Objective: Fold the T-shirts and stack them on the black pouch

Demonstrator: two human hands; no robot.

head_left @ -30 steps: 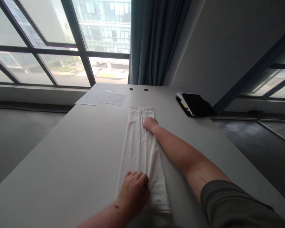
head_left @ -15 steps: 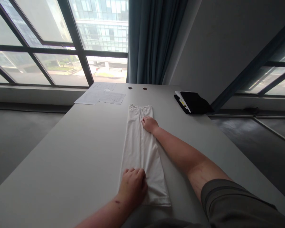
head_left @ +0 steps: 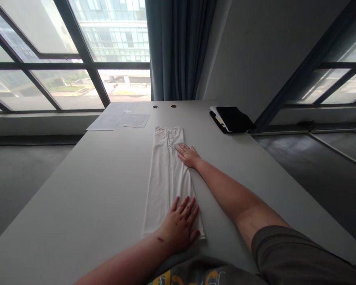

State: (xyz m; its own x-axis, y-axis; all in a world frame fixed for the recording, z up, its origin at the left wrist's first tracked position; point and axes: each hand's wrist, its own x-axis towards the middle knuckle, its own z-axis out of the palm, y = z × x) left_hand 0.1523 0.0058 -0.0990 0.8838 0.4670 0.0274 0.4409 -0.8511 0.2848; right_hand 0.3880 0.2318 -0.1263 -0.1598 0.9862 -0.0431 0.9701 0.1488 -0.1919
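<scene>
White trousers [head_left: 160, 178], folded lengthwise into a long strip, lie on the table with the gathered drawstring waist at the far end. My left hand [head_left: 180, 223] rests flat with its fingers spread over the lower right part of the legs, close to the hem, and hides some of it. Farther up, near the waist, my right hand [head_left: 189, 155] lies flat on the right edge of the cloth, its fingers stretched out. Neither hand grips the fabric.
Paper sheets [head_left: 133, 120] lie at the table's far left. A black folder [head_left: 239, 120] with papers inside sits at the far right. Two round holes are set near the back edge of the white table [head_left: 101, 190]. Behind it hangs a blue curtain [head_left: 178, 51] beside windows.
Both hands have gone from closed on the cloth to open and flat. My left hand has shifted right across the legs. The view has tilted and turned slightly.
</scene>
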